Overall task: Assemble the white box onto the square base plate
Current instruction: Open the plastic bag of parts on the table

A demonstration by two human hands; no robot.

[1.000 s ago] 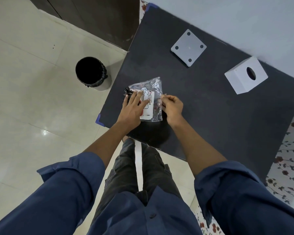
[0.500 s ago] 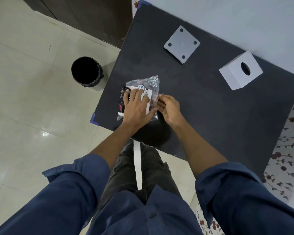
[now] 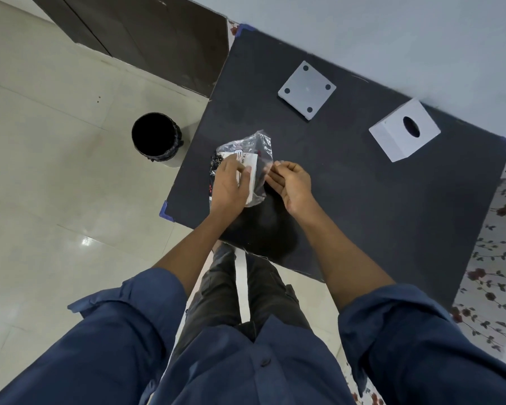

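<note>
Broadly, the dark table [image 3: 392,217] carries everything, and both task parts lie on its far side, well apart from the hands, which work at its near left corner. Taking the hands as the clock's centre, the plate [image 3: 306,89] lies flat at about one o'clock with four dark corner holes showing, while the box [image 3: 403,133] sits further out at about two o'clock, its oval hole facing up; the two parts are apart, not touching. Neither part has a marked long axis, both being roughly square. The right hand [image 3: 289,182] is nearer to both parts, so the reach for either probably falls to it. For now the left hand [image 3: 230,185] presses down flat on a clear bag [image 3: 256,147], fingers spread over its white label, and the right hand's curled fingers pinch the bag's right edge. Whether the bag is open yet I cannot tell.
</note>
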